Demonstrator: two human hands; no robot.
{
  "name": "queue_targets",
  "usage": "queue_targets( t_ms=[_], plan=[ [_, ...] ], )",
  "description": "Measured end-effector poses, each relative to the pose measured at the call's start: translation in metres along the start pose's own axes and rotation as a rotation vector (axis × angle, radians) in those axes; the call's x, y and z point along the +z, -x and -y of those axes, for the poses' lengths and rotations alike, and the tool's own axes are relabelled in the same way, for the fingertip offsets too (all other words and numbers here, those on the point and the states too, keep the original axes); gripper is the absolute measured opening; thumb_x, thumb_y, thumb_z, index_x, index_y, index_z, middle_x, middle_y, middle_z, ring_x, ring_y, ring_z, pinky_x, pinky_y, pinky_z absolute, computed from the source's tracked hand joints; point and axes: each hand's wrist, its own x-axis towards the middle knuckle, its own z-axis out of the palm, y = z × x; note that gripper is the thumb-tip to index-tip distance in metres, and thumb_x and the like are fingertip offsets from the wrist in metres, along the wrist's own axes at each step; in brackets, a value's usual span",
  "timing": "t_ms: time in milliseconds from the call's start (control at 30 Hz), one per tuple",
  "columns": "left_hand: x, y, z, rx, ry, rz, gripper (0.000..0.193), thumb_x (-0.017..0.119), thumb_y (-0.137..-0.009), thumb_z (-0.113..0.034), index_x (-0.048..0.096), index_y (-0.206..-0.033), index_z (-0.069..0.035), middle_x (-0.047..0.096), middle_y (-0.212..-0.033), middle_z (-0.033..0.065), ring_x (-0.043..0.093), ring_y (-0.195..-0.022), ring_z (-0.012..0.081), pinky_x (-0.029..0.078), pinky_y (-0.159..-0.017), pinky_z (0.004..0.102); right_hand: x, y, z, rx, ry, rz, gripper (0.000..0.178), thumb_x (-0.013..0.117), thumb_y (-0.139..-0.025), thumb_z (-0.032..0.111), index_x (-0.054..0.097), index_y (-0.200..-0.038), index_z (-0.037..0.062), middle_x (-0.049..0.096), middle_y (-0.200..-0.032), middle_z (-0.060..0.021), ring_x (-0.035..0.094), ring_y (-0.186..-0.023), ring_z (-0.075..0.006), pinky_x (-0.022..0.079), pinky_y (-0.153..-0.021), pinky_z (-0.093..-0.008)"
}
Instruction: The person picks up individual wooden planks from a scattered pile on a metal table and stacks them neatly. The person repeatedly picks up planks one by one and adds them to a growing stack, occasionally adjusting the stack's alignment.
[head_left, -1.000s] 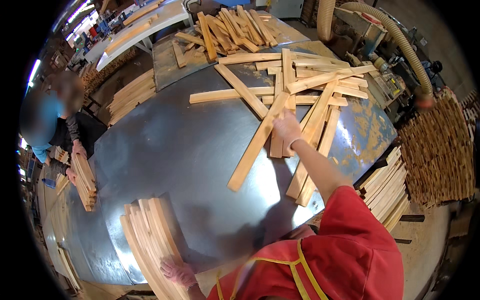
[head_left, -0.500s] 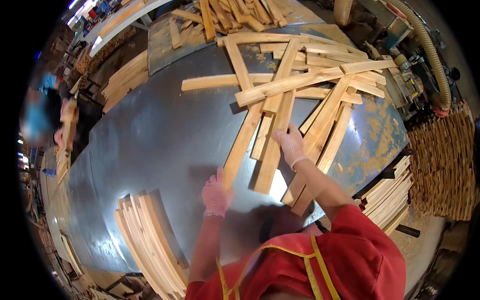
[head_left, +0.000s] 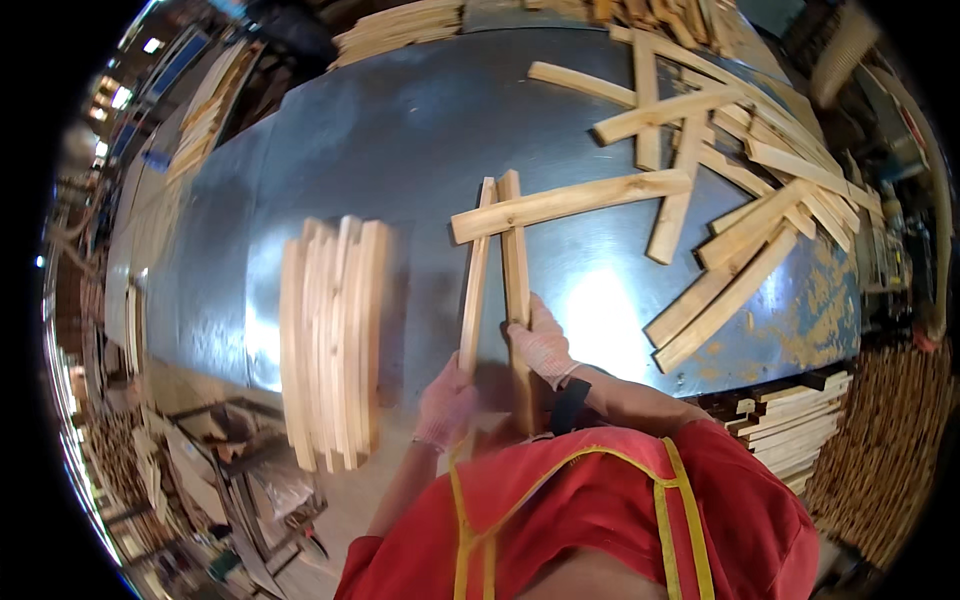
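Observation:
Both of my hands wear light gloves. My left hand (head_left: 446, 402) is closed round the near end of a narrow wooden slat (head_left: 478, 285) standing on its edge. To its right, my right hand (head_left: 543, 343) grips a second wooden slat (head_left: 515, 265), roughly parallel to the first with a gap between. Across the far ends of both lies a wider loose slat (head_left: 575, 205), slanting up to the right. Left of my hands, a row of slats (head_left: 333, 340) lies packed side by side at the table's near edge.
The dark metal table (head_left: 400, 130) spreads ahead. A loose jumble of slats (head_left: 740, 190) covers its right side, with sawdust (head_left: 800, 325) near the right edge. Below that edge are stacked boards (head_left: 795, 415) and a tall wood stack (head_left: 885, 450). A ribbed hose (head_left: 845, 55) hangs at the far right.
My hands have drawn two slats away from the jumble toward me, with another slat across them. The right hand has moved closer to the left. My view has swung round.

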Motion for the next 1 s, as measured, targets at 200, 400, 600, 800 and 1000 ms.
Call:
queue_targets(
  t_ms=[200,400,600,800,1000],
  plan=[
    [0.017,-0.032,0.054,0.041,-0.236,-0.315,0.057,0.076,-0.087,-0.038,0.065,-0.134,-0.009,0.069,-0.125,0.023,0.071,-0.107,0.0437,0.057,-0.095,0.0539,0.036,-0.001,0.038,-0.112,0.052,0.59,0.062,0.068,-0.092,0.021,0.053,-0.149,0.0019,0.067,-0.136,-0.024,0.063,-0.128,-0.0434,0.049,-0.112,-0.0441],
    [-0.024,0.0,0.08,-0.013,-0.342,-0.369,0.043,0.083,-0.079,-0.031,0.072,-0.112,-0.005,0.068,-0.121,0.0208,0.069,-0.112,0.0416,0.056,-0.097,0.0513,-0.062,-0.106,0.056,-0.798,1.039,-0.4,0.072,0.076,-0.083,0.025,0.057,-0.152,0.0161,0.066,-0.142,-0.0158,0.06,-0.135,-0.0379,0.043,-0.118,-0.0511],
    [-0.049,0.001,0.172,0.194,-0.867,-0.947,0.056,0.08,-0.082,-0.026,0.063,-0.133,-0.009,0.06,-0.137,0.018,0.055,-0.133,0.0409,0.045,-0.112,0.0577,-0.123,-0.155,0.096,-0.35,1.299,0.108,0.054,0.077,-0.09,0.034,0.067,-0.141,0.0203,0.073,-0.128,-0.0106,0.063,-0.129,-0.0371,0.047,-0.111,-0.0472],
    [-0.019,-0.026,0.119,0.103,-0.938,-0.763,0.078,0.081,-0.083,-0.027,0.051,-0.153,-0.011,0.049,-0.159,0.0162,0.043,-0.149,0.0389,0.034,-0.123,0.0566,-0.151,-0.116,0.052,0.144,0.416,0.702,0.089,0.067,-0.098,0.068,0.054,-0.159,0.0055,0.057,-0.159,-0.0222,0.05,-0.15,-0.0327,0.039,-0.125,-0.0404],
    [0.045,-0.093,-0.008,0.335,-0.586,-0.633,0.068,0.073,-0.091,-0.026,0.052,-0.154,-0.012,0.053,-0.154,0.0155,0.045,-0.147,0.0379,0.036,-0.119,0.054,-0.254,-0.197,0.088,-0.693,1.123,-0.18,0.06,0.07,-0.084,0.028,0.063,-0.14,0.0067,0.067,-0.141,-0.0204,0.062,-0.133,-0.0403,0.048,-0.116,-0.0462]
  ],
)
